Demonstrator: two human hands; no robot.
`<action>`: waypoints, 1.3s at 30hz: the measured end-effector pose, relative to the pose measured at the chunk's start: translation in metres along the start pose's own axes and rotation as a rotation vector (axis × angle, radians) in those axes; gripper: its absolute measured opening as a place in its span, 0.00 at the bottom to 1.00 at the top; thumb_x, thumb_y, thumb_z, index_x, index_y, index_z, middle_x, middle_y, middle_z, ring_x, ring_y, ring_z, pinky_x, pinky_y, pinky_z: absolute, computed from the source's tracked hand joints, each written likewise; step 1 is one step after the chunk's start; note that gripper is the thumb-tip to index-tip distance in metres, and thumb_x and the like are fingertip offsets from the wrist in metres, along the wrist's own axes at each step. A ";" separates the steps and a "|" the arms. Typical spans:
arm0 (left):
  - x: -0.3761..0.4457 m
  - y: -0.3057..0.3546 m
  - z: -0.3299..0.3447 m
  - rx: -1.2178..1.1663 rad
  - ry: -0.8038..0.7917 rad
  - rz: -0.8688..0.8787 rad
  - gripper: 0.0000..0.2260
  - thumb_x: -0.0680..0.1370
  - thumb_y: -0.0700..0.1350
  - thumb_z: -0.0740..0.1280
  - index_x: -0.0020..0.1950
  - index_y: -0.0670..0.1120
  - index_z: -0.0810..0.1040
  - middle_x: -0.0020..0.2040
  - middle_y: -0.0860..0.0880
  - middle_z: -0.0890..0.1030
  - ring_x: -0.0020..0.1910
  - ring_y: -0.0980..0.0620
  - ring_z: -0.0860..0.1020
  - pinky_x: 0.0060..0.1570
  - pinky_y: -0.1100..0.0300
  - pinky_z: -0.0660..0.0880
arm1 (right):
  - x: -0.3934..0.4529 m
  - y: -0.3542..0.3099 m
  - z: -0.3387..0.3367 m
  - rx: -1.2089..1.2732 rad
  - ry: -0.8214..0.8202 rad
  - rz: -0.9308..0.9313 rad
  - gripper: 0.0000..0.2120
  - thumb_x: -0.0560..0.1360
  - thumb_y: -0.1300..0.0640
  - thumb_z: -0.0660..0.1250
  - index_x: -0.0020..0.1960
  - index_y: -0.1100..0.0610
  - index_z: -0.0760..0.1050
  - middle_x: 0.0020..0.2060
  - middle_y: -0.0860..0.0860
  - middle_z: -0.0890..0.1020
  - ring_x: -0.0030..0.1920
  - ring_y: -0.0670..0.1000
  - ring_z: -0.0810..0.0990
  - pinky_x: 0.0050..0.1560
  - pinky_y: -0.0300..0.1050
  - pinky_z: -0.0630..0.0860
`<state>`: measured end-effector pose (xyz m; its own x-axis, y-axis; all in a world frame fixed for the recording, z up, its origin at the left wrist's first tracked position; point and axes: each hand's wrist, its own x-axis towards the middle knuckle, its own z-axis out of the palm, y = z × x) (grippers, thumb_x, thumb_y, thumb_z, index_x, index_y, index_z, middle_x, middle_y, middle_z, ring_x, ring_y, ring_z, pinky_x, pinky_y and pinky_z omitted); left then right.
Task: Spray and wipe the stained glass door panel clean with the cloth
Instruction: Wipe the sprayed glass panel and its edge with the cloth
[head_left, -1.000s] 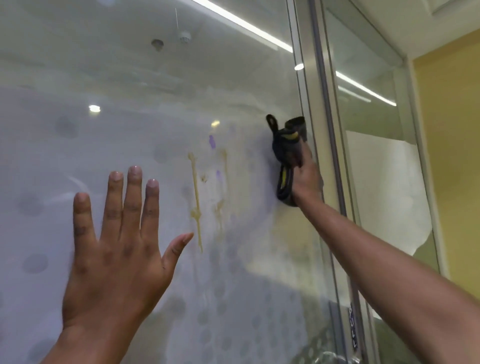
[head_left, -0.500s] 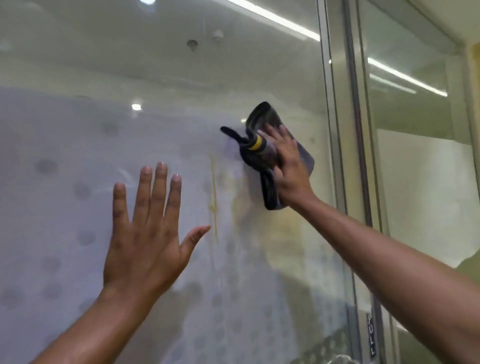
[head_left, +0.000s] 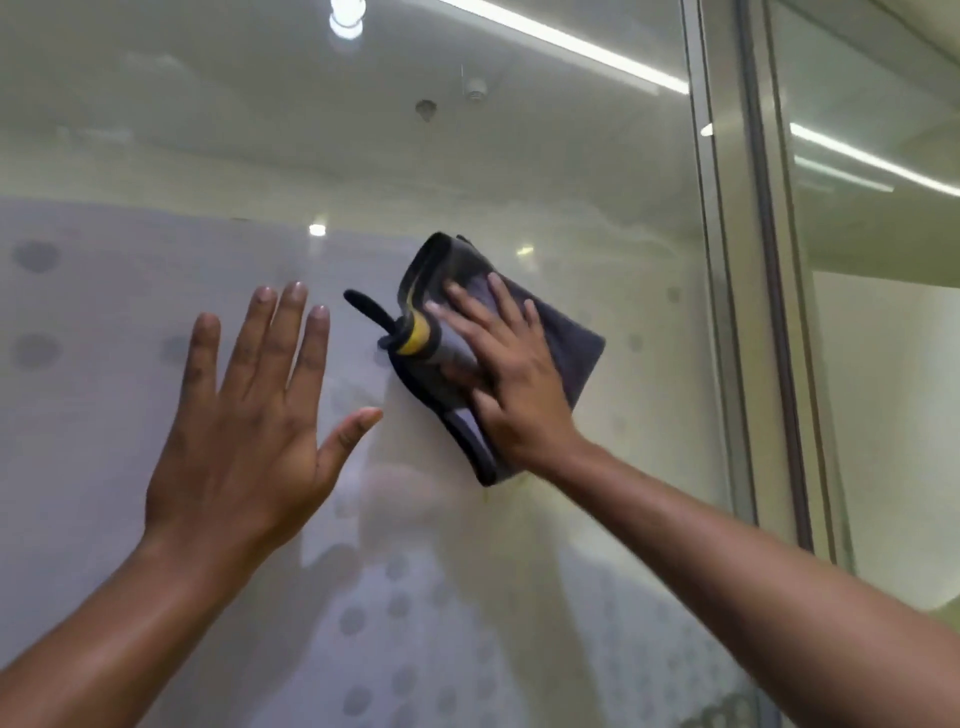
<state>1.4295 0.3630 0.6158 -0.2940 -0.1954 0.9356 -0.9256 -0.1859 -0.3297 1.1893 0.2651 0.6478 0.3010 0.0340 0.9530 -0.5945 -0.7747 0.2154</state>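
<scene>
While the left hand (head_left: 244, 431) lies spread on the glass door panel (head_left: 597, 218), the right hand (head_left: 511, 384) presses flat-fingered at frame centre on the cloth (head_left: 566, 338), which looks soft, light and likely to bunch unless palmed broadly.

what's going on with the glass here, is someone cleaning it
Yes. A person is wiping a frosted, dotted glass door panel. The right hand presses a dark grey cloth with a yellow band flat against the glass, fingers spread over it. The left hand is open, palm toward the panel beside the cloth, holding nothing. A faint yellowish trace shows just below the cloth's lower edge. No spray bottle is in view.
</scene>
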 end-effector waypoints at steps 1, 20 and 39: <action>0.000 0.000 0.001 0.000 0.004 0.001 0.41 0.87 0.67 0.46 0.89 0.37 0.56 0.90 0.36 0.55 0.90 0.36 0.55 0.87 0.30 0.51 | 0.006 0.006 -0.008 -0.021 -0.017 -0.030 0.30 0.80 0.56 0.66 0.81 0.45 0.67 0.83 0.47 0.66 0.86 0.53 0.51 0.84 0.59 0.45; 0.000 -0.001 0.002 -0.055 0.010 0.017 0.41 0.87 0.68 0.40 0.90 0.38 0.50 0.91 0.36 0.50 0.91 0.36 0.49 0.87 0.31 0.44 | -0.212 -0.062 0.039 -0.074 -0.023 0.259 0.41 0.74 0.65 0.68 0.82 0.43 0.63 0.85 0.43 0.56 0.86 0.58 0.49 0.81 0.71 0.48; -0.002 -0.001 -0.001 -0.076 -0.005 0.011 0.44 0.86 0.70 0.36 0.90 0.38 0.49 0.91 0.36 0.49 0.91 0.37 0.48 0.88 0.32 0.45 | -0.030 -0.042 0.024 -0.050 0.231 0.502 0.34 0.80 0.61 0.63 0.83 0.46 0.62 0.84 0.46 0.61 0.86 0.57 0.51 0.83 0.65 0.46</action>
<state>1.4307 0.3649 0.6147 -0.3036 -0.2017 0.9312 -0.9377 -0.1102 -0.3296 1.2229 0.2817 0.6051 -0.1969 -0.1897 0.9619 -0.6593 -0.7005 -0.2731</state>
